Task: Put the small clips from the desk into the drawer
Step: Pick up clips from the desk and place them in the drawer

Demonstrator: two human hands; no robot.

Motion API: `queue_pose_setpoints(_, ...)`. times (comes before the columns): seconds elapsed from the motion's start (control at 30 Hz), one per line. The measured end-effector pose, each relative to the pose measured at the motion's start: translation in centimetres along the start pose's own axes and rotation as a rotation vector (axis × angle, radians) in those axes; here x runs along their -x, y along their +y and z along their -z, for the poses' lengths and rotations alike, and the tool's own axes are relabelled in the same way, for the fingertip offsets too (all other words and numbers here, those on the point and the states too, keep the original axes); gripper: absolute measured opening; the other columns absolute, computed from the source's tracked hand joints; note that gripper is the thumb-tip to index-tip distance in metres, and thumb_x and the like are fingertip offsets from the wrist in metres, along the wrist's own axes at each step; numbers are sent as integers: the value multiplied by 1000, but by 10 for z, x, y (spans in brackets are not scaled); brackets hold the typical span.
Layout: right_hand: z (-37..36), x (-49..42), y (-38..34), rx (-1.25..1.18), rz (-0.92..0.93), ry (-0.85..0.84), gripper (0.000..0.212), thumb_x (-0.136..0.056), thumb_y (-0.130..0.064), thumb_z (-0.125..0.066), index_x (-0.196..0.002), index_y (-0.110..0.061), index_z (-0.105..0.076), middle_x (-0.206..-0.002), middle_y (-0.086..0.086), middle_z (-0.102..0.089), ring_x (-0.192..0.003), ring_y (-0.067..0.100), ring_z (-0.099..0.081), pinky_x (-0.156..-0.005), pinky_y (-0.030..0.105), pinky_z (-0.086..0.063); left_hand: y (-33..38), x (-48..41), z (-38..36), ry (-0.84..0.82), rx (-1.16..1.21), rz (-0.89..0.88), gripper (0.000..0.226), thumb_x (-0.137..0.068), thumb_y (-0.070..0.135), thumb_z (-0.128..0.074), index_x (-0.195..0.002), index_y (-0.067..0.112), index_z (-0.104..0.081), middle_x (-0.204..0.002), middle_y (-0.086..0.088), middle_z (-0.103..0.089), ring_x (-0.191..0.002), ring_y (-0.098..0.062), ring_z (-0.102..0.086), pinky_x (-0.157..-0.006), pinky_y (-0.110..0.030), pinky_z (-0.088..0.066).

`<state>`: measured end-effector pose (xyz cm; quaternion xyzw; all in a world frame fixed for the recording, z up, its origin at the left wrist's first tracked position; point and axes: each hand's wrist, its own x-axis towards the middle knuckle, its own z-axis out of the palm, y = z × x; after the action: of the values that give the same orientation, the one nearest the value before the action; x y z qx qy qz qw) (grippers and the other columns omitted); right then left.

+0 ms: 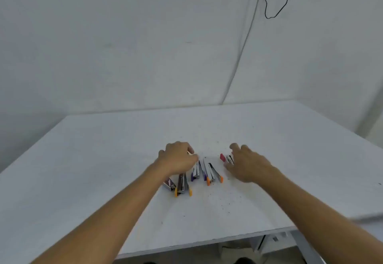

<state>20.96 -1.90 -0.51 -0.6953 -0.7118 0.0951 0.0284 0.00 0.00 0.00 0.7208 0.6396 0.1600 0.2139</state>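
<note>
Clips (199,175) in a loose row mid-bench, between the two hands, long axes roughly front-to-back, fanned slightly, coloured tips toward the near edge. Metal bodies, orange and purple ends.

Left hand (178,160) curled, knuckles up, over the left end of the row. Fingers closed down on or around something there; probably gripping a clip, but fingertips hidden under the hand, so cannot tell for certain. Orange-tipped clip (183,186) and a purple one (169,183) poke out just beneath the wrist, toward the near edge.

Right hand (245,165) loosely open, fingers spread, not holding anything visible. Pink clip (222,157) and a small striped clip (229,159) right of the row, just beside the right fingertips, striped one touching or nearly so. Right hand clearly nearer for those two; reach is a short move leftward from the fingers.

Middle pair of the row (211,173) sits between both hands, about equally reachable.

Bench (103,160) white, speckled with small dark specks around the clips, nothing else on it. No obstacle between hands and clips.

Drawer not in view. Dark gap under the bench's near edge shows only frame and floor clutter, blurred. Judgement: pick-up stage, nothing stowed yet from what shows; clips packed close, so risk of nudging neighbours when pinching one out.

Black cable (269,4) hangs on the wall well behind the row, irrelevant.
</note>
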Motion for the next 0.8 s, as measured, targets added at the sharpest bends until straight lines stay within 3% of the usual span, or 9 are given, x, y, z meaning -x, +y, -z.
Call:
queue_pose_setpoints(0.17, -31, 15, 3, -115, -17, 75, 49, -101, -38, -47, -142, -13, -37, -132, 10, -50, -116, 30, -57, -85, 40, -49, 3, 1, -36, 64, -213, 58, 44, -87, 50, -45, -117, 20, -54, -112, -1, -61, -113, -26, -48, -87, -42, -29)
queue_pose_setpoints(0.27, -34, 13, 10, -165, -34, 111, 39, -104, -30, -43, -138, -10, -42, -128, 12, -51, -108, 30, -59, -78, 35, -46, 4, 0, -43, 109, -272, 67, 47, -85, 51, -47, -117, 17, -50, -111, -1, -60, -112, -25, -50, -97, -45, -28)
queue_pose_setpoints(0.37, -34, 12, 16, -220, -87, 76, 29, -105, -26, -42, -121, -3, -51, -121, 15, -52, -88, 27, -55, -71, 32, -41, 6, 0, -45, 90, -289, 74, 47, -82, 44, -49, -120, 16, -49, -111, -2, -61, -113, -25, -50, -104, -47, -22)
queue_pose_setpoints(0.47, -24, 9, 25, -368, -132, -9, 24, -104, -26, -44, -107, -4, -54, -101, 10, -55, -73, 20, -48, -59, 29, -36, 8, 0, -44, 113, -346, 67, 36, -78, 40, -52, -107, 17, -53, -97, 0, -60, -105, -24, -52, -103, -46, -20)
queue_pose_setpoints(0.53, -17, 13, 34, -534, -160, -76, 24, -102, -24, -47, -83, -9, -51, -75, 4, -47, -61, 16, -40, -53, 27, -29, 10, 1, -46, 143, -401, 64, 23, -78, 39, -52, -89, 18, -52, -85, 1, -55, -96, -23, -53, -100, -44, -22)
queue_pose_setpoints(0.63, -10, 28, 46, -940, -246, -132, 29, -98, -18, -52, -71, -11, -47, -64, 3, -43, -55, 18, -39, -53, 27, -29, 13, 1, -49, 184, -414, 66, 16, -81, 32, -50, -75, 18, -50, -77, 0, -53, -87, -23, -57, -93, -42, -27)
queue_pose_setpoints(0.7, -8, 42, 54, -1268, -296, -157, 24, -98, -14, -55, -75, -9, -57, -62, 4, -52, -55, 18, -45, -53, 28, -32, 9, -2, -49, 247, -396, 39, 16, -86, 30, -48, -82, 16, -57, -84, -2, -57, -88, -24, -59, -92, -42, -29)
queue_pose_setpoints(0.8, -2, 63, 77, -1607, -277, -180, 16, -97, -13, -57, -89, -4, -67, -63, 4, -62, -56, 17, -54, -56, 28, -37, 11, -6, -49, 370, -302, -5, 26, -94, 28, -45, -107, 11, -60, -108, -9, -56, -94, -28, -59, -95, -44, -32)
